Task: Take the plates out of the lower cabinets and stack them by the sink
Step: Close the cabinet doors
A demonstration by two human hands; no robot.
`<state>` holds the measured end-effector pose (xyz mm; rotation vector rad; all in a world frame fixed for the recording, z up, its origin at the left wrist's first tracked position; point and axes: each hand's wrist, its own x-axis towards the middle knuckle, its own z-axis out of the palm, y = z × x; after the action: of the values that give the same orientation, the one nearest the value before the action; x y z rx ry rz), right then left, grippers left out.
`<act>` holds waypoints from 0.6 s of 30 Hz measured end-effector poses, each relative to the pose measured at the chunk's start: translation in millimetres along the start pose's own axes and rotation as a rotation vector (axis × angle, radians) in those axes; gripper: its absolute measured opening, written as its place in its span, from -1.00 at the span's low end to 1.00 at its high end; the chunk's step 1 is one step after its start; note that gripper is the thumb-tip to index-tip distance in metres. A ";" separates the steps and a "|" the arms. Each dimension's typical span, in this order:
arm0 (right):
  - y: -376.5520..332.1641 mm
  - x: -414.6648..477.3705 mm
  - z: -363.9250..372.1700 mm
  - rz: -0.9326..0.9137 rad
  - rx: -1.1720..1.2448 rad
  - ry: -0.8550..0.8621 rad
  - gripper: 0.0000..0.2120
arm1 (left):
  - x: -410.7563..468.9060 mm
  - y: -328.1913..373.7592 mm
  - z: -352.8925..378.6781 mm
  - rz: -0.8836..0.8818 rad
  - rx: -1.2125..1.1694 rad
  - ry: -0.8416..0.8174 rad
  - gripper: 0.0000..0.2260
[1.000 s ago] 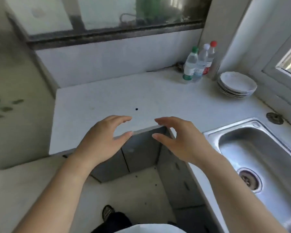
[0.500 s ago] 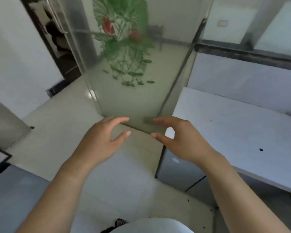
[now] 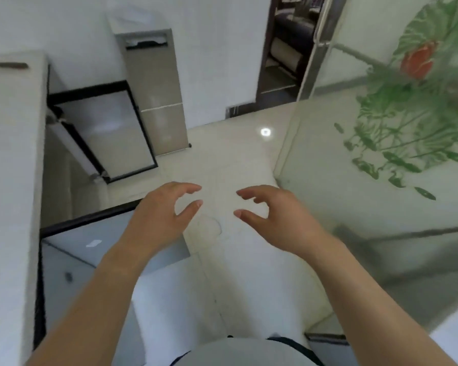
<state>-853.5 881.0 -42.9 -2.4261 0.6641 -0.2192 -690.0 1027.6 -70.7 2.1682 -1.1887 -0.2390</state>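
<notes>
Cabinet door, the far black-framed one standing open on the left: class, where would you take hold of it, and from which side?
The cabinet door stands swung out from the counter, so its outer upright frame edge is probably free. Grip there, coming from the open floor side with the empty left hand, the nearer one.

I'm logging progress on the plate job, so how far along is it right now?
Done: can't be judged, since neither the sink nor any stacked plates are in view. In hand: nothing; the left hand and right hand hover empty, fingers loosely curled, above the floor. Left: a black-framed cabinet door beside the counter appears open, so fetching plates from there probably comes next, though none show.
</notes>
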 end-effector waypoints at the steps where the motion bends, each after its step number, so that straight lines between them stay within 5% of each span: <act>1: -2.1 15.9 10.5 -0.024 0.008 -0.036 -0.62 | 0.4 -14.4 -2.2 -0.043 0.003 0.021 -0.74; 18: 27.5 260.4 151.3 -0.326 0.065 -0.469 -0.69 | 74.9 -163.9 32.0 -0.635 0.157 0.137 -0.77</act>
<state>-594.8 807.3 -180.8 -2.3854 0.0516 0.1944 -548.2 1015.2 -185.8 2.6025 -0.4251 -0.2632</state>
